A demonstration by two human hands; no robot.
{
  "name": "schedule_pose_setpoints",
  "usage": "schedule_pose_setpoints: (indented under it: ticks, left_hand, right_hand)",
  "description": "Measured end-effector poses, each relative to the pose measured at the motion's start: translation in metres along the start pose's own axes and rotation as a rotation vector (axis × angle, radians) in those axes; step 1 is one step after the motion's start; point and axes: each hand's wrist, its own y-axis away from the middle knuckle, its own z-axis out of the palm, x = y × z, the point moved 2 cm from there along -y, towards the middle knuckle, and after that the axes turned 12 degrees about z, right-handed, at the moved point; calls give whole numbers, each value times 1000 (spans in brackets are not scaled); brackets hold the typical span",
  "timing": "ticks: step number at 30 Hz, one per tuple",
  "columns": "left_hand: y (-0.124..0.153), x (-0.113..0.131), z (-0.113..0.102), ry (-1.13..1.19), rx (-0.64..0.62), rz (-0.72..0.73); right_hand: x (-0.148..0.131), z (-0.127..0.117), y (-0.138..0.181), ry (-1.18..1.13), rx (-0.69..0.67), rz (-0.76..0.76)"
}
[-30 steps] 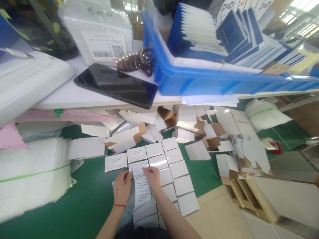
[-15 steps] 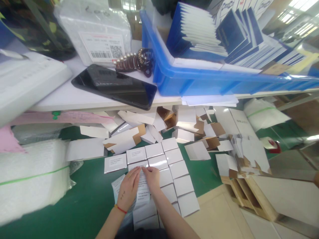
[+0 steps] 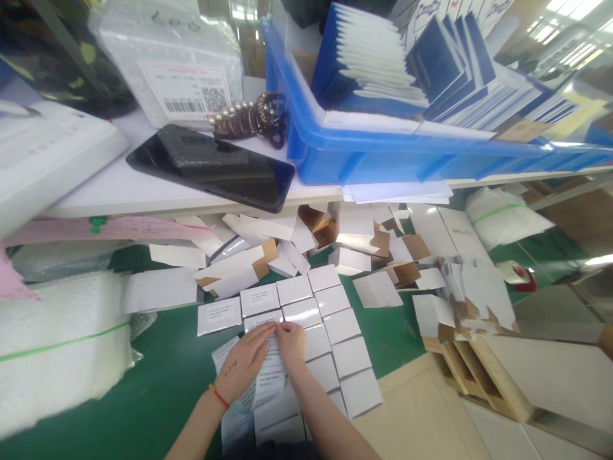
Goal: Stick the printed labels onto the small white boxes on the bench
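White small boxes (image 3: 341, 324) lie side by side in rows on the green table, and a few at the far left carry printed labels (image 3: 259, 298). My left hand (image 3: 243, 363) lies with its fingers stretched over a labelled box, the fingertips at the label's upper part. Close against it, my right hand (image 3: 291, 342) has its fingers curled and pinched at the top right of that same spot, seemingly on a label edge that the fingers mostly hide. Beneath and between the hands runs a strip of printed label stickers (image 3: 271, 377), with more of the strip (image 3: 238, 421) hanging toward my body.
Opened white cartons (image 3: 239, 268) are heaped behind the boxes. A wrapped white bundle (image 3: 62, 345) stands left, brown cardboard (image 3: 412, 409) lies right. On the shelf above are a black phone (image 3: 211, 167), a hair clip (image 3: 251, 122) and a blue bin (image 3: 364, 156) of booklets.
My left hand has turned a little and its wrist has shifted left and outward. My right hand stays nearly in place. The whole view has drifted slightly.
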Motion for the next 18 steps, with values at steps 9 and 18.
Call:
schedule_pose_setpoints:
  ticks: [9,18]
  left_hand:
    - [-1,-4,8,-89,-9,16]
    - [-13,-7,9,-67,-56,71]
  right_hand:
    - [4,1,-3,15,11,-19]
    - [3,0,-4,44,12,-46]
